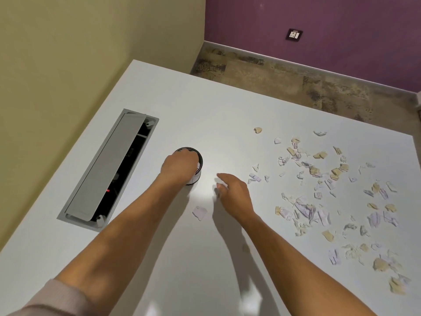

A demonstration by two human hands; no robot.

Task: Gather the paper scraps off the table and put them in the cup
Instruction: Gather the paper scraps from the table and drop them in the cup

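A small cup (197,165) with a dark rim stands on the white table (205,115). My left hand (178,166) is over its mouth with the fingers down inside, and a bit of paper shows at the fingertips. My right hand (232,190) hovers just right of the cup, fingers loosely spread, a small scrap at the fingertips touching the table. A single pale scrap (199,212) lies between my forearms. Several white, lilac and tan paper scraps (319,190) are scattered over the right side of the table.
A grey cable hatch (107,169) is set into the table left of the cup, its lid partly open over a dark slot. The table's far edge meets the floor (273,71) below a purple wall with a socket (294,35).
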